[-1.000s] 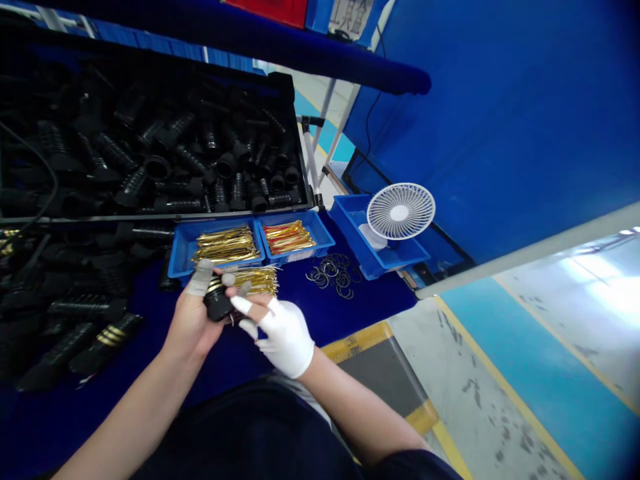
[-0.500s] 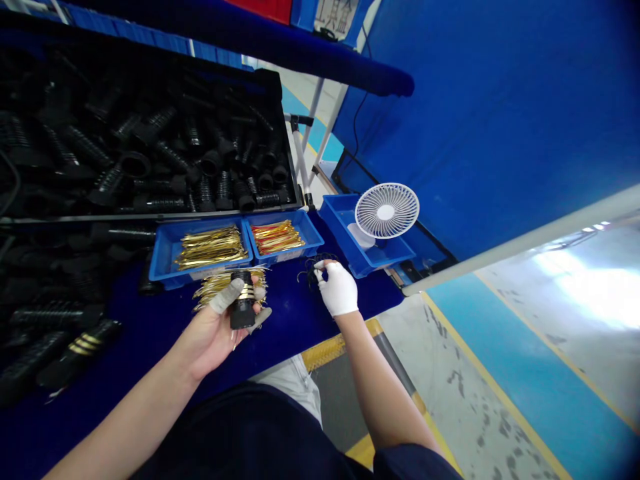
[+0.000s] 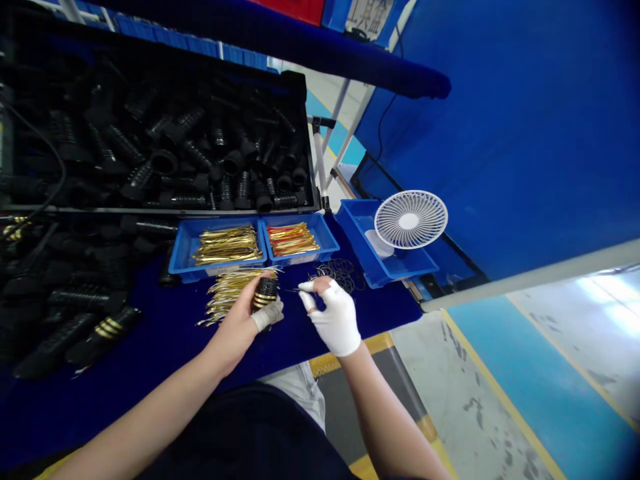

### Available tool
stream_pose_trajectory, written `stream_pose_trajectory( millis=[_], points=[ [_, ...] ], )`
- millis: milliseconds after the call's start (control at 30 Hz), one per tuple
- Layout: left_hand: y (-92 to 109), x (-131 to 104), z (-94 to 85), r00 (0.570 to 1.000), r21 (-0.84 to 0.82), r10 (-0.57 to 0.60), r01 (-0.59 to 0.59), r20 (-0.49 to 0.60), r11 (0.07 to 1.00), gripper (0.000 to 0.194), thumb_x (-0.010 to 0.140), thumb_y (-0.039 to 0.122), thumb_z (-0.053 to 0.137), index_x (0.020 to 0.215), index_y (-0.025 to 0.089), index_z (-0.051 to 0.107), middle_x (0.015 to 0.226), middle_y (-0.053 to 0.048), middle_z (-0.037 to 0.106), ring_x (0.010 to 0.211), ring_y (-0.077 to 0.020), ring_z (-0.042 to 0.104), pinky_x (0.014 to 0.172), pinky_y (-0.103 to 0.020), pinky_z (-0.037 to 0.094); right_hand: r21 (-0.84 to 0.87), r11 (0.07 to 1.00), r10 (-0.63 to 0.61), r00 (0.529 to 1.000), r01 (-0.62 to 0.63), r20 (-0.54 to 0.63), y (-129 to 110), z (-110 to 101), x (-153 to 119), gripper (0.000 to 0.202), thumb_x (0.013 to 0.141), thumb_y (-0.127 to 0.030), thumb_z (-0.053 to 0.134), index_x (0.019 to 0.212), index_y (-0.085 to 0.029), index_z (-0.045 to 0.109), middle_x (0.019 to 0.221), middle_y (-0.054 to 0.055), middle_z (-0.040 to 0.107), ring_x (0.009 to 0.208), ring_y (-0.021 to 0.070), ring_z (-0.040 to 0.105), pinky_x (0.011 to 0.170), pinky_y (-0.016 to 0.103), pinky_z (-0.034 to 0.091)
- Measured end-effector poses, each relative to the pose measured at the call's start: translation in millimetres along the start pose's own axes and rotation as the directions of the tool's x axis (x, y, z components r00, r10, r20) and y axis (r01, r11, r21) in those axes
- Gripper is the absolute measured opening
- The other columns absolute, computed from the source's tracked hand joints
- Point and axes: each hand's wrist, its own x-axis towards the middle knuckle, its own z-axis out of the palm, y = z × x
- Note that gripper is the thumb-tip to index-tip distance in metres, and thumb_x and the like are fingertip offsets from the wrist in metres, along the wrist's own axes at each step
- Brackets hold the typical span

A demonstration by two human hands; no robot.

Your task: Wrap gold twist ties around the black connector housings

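Observation:
My left hand [image 3: 244, 328] is closed around a black ribbed tube [image 3: 265, 291] with gold bands, its fingertips partly covered. My right hand [image 3: 336, 319], in a white glove with bare fingertips, pinches a thin black ring [image 3: 292, 290] that shows nearly edge-on beside the tube. Behind this hand lies a loose pile of black rings [image 3: 345, 272] on the blue cloth. A bunch of gold strips with pale ends [image 3: 225, 292] lies just behind my left hand.
Blue bins hold gold strips [image 3: 231, 244] and red-and-gold strips [image 3: 294, 239]. A white fan [image 3: 411, 219] stands over another blue bin [image 3: 370, 267]. A large black crate [image 3: 235, 212] full of ribbed tubes is behind; more tubes, one gold-banded [image 3: 107, 328], lie at left.
My right hand has come away from the ring pile with a black ring, towards the tube. My left hand has turned over, so its back now shows, still gripping the tube.

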Motion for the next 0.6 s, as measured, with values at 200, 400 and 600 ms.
stream_pose_trajectory(
  millis=[200,400,600],
  points=[
    [-6,2,-4.2,0.986,0.242,0.154,-0.164,0.062,0.956,0.072,0.083,0.035,0.078,0.147,0.028,0.047,0.158,-0.008,0.043,0.145,-0.0271,0.038,0.121,-0.040,0.024,-0.059,0.992,-0.108,0.992,0.112,0.059,-23,15,-9,0.020,0.089,-0.012,0.059,0.104,-0.020,0.068,0.095,0.007,0.068,0.088,0.0191,0.066,0.080,0.031,0.053],
    [-5,-2,-10.0,0.981,0.274,0.167,-0.188,0.099,0.943,0.074,0.084,0.037,0.076,0.149,0.026,0.043,0.160,-0.010,0.040,0.148,-0.0286,0.035,0.121,-0.040,0.025,-0.048,0.972,-0.224,0.970,0.229,0.091,-23,14,-12,0.040,0.082,-0.007,0.056,0.116,-0.025,0.070,0.097,0.006,0.070,0.081,0.0175,0.064,0.071,0.030,0.051],
    [-3,-6,-11.4,0.971,0.267,0.196,-0.226,0.136,0.937,0.071,0.086,0.036,0.075,0.149,0.028,0.045,0.159,-0.007,0.042,0.147,-0.0268,0.035,0.121,-0.037,0.025,0.005,0.961,-0.278,0.960,0.278,0.028,-26,12,-12,0.039,0.085,-0.006,0.055,0.113,-0.027,0.071,0.091,0.005,0.069,0.076,0.0165,0.063,0.066,0.030,0.049]
  ],
)
